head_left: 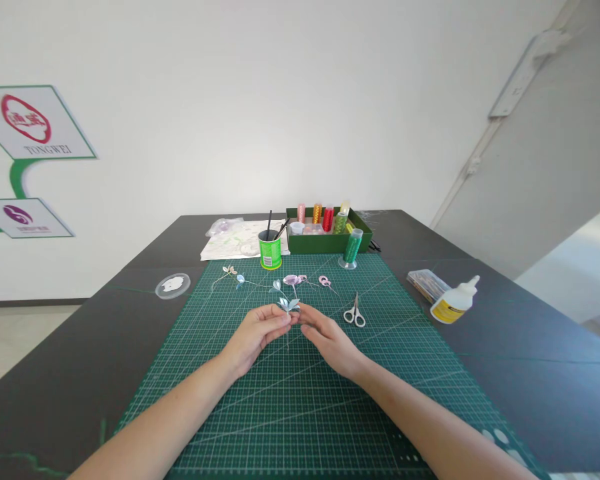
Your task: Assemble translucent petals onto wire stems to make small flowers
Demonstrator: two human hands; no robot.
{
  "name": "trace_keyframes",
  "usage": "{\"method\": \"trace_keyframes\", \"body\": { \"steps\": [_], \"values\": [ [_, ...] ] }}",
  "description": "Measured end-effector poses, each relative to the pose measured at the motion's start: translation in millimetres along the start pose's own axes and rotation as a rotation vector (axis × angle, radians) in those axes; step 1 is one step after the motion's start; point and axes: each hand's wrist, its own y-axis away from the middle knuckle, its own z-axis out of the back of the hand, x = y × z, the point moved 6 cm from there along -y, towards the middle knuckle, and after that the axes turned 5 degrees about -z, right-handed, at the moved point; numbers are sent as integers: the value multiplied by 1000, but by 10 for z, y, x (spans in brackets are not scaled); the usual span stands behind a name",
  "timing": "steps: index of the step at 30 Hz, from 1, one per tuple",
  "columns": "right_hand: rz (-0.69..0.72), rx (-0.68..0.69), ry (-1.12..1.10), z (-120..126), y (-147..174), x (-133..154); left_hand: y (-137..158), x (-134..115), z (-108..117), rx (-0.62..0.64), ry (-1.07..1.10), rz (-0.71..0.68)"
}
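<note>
Over the middle of the green cutting mat (260, 413), my left hand (254, 331) pinches the thin stem of a small pale blue flower (289, 305) between thumb and fingers. Its petals stand above the fingertips and the stem hangs below them. My right hand (330, 337) is close on the right side, fingertips beside the flower and the left fingertips, thumb apart from the fingers. Whether it touches a petal is hard to make out. Just beyond lie a light blue petal piece (277, 285), a lilac flower piece (293, 280), a pink looped piece (324, 281) and a blue wired piece (240, 280).
White-handled scissors (355, 316) lie to the right. Further right are a glue bottle (453, 305) and a flat clear case (427, 285). Behind stand a green can (270, 252) with brushes, a green thread spool (353, 247) and a green box (325, 244). A clear lid (173, 286) lies left.
</note>
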Motion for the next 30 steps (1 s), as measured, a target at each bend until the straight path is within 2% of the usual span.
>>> {"method": "trace_keyframes", "body": {
  "steps": [3, 5, 9, 16, 30],
  "values": [
    [-49, 11, 41, -46, 17, -46, 3, 3, -2, 6, 12, -2],
    [-77, -39, 110, -15, 25, -52, 7, 1, 0, 6, 9, -2],
    [-32, -159, 229, 82, 37, 34, 7, -8, 8, 4, -3, -3],
    [-26, -224, 227, 177, 54, 111, -18, 5, 54, -39, -5, 2],
    [-26, -301, 257, 295, 19, 67, -33, 10, 86, -49, -60, 10]
  ]
}}
